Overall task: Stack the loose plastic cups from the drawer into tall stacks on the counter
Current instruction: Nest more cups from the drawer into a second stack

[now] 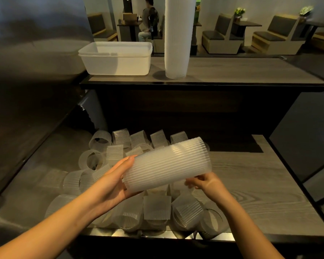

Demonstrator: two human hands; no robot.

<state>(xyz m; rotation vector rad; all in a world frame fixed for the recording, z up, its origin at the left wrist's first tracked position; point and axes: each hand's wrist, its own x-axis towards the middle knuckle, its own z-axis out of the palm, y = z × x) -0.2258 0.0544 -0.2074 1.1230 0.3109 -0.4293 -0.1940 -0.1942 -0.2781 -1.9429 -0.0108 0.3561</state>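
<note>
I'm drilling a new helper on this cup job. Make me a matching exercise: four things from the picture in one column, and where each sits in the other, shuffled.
Things
1. tall cup stack
2. short cup stack
3. loose cups
4. white tubs

Places
A. lying in the drawer
B. at the left end of the counter
C. standing upright on the counter
D. held sideways between the left hand and the right hand

Pairs: 1-C, 2-D, 3-A, 4-B
</note>
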